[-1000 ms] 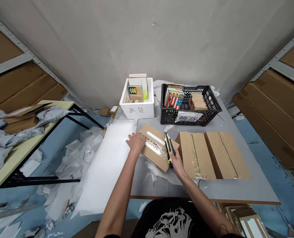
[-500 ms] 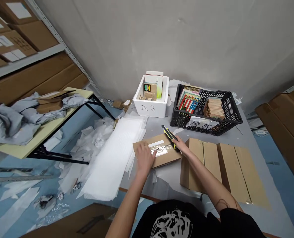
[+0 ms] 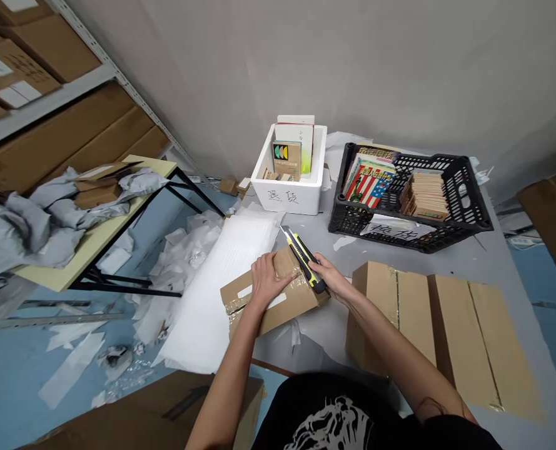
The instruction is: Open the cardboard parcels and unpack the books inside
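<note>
Left hand [image 3: 265, 281]: spread on box [image 3: 291, 311]. Right hand [image 3: 330, 276]: gripping cutter [image 3: 304, 257]. Risk: cutter slipping, nicking the left.

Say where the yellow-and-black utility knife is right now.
In the head view, the utility knife is near the centre, held in the right hand, at the right end of the cardboard box that the left hand rests on.

On my feed, the white box [image 3: 284, 197] reads 退货 in handwriting. The paper sign [image 3: 397, 229] on the black crate [image 3: 458, 231] looks like 换货. I can't reliably read the small titles on the books [image 3: 370, 184].
</note>
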### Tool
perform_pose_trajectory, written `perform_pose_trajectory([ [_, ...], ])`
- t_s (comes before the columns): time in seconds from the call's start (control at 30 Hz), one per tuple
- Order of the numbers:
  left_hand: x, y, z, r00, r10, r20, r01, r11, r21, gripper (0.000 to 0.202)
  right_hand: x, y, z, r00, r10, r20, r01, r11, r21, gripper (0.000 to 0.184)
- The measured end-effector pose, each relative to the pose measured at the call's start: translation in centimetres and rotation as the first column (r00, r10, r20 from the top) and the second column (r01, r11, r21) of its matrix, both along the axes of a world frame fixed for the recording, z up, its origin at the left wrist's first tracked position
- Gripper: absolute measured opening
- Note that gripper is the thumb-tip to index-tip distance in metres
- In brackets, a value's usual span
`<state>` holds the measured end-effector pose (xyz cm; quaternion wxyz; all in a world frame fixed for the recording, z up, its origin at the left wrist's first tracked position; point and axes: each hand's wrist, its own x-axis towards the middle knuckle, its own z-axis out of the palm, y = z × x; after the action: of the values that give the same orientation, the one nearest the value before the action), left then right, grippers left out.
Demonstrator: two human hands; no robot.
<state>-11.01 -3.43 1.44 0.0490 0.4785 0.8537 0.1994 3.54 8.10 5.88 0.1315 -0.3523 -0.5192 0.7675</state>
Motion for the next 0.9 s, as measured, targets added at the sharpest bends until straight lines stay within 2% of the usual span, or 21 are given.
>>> perform_pose_trajectory([
  [0.1,-0.9,-1.8,-0.2,0.997,0.074,-0.001,-0.074,0.997,0.028,0.071,0.4,-0.1,0.3,0.993,0.112,-0.031,-0.111,0.993,0.036,0.034],
  [0.2,-0.6,-2.4,-0.8,0.995,0.096,-0.012,-0.096,0.995,0.017,0.072,1.9,0.5,0.1,0.986,0.145,0.084,-0.158,0.974,0.163,0.034],
  [0.33,0.9,-2.2,-2.0,0.998,-0.034,-0.046,0.032,0.998,-0.058,0.071,4.4,1.3,-0.4,0.936,0.15,0.317,-0.27,0.884,0.38,0.033],
  [0.43,1.9,-2.1,-2.4,0.993,-0.089,-0.078,0.082,0.992,-0.092,0.068,6.0,1.4,-0.8,0.914,0.127,0.386,-0.315,0.82,0.477,0.038],
  [0.53,2.3,-2.4,-2.1,0.988,-0.108,-0.107,0.1,0.992,-0.08,0.069,7.4,1.5,-1.0,0.91,0.102,0.402,-0.321,0.786,0.529,0.042],
  [0.63,2.2,-3.2,-1.5,0.985,-0.101,-0.142,0.099,0.995,-0.018,0.071,8.6,1.6,-0.8,0.901,0.101,0.422,-0.334,0.784,0.523,0.044],
  [0.73,1.8,-3.9,-0.8,0.988,-0.033,-0.153,0.04,0.998,0.045,0.074,9.1,1.4,-0.3,0.9,0.123,0.419,-0.359,0.756,0.548,0.043],
  [0.9,0.8,-5.0,0.0,0.989,0.072,-0.129,-0.055,0.99,0.134,0.08,8.4,0.5,0.6,0.903,0.217,0.37,-0.413,0.673,0.613,0.039],
])
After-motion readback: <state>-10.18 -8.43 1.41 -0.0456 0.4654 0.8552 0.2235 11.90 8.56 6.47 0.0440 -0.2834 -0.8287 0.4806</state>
